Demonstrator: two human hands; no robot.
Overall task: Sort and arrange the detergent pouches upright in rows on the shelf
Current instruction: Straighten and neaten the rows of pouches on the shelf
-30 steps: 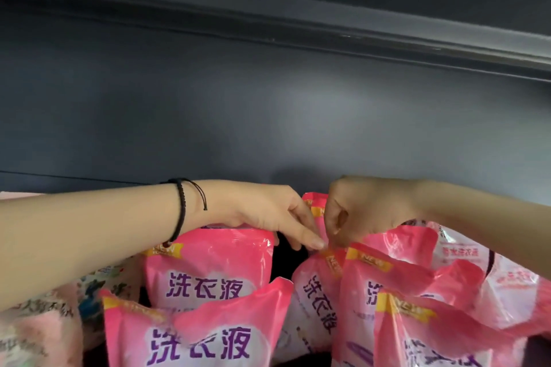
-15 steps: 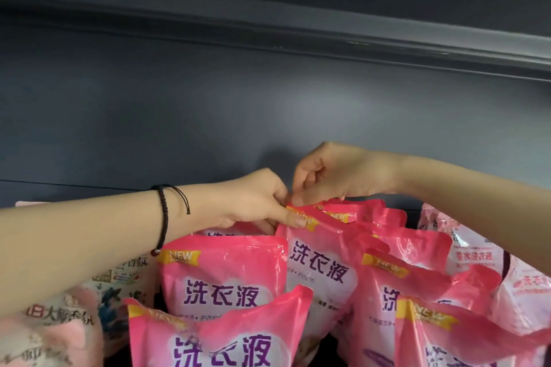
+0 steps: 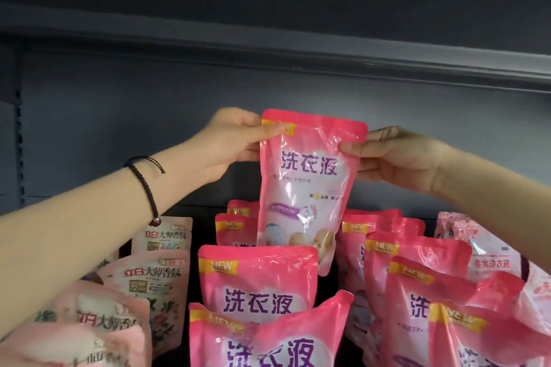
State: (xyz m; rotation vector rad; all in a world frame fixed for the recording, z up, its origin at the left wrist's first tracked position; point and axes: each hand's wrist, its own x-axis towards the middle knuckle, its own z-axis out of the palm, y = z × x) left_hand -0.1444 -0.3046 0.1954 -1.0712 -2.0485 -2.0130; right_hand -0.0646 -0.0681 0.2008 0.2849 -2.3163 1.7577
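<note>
Single wide-angle view from the head, facing the dark back panel [image 3: 119, 128] of the shelf [image 3: 268, 50] at close range; rows of pouches [image 3: 259, 286] fill the lower frame, arms [image 3: 74, 247] reach in from both sides.

The raised pink detergent pouch [image 3: 307, 185] hides most fingers of the left hand [image 3: 226, 143] and right hand [image 3: 396, 155]; its small print blurs beyond reading, and the bottom edge crops the front pouches [image 3: 268, 343].

Pink pouches [image 3: 258, 286] read "洗衣液" and "NEW"; pale pouches [image 3: 155, 277] read "大师香氛".
</note>
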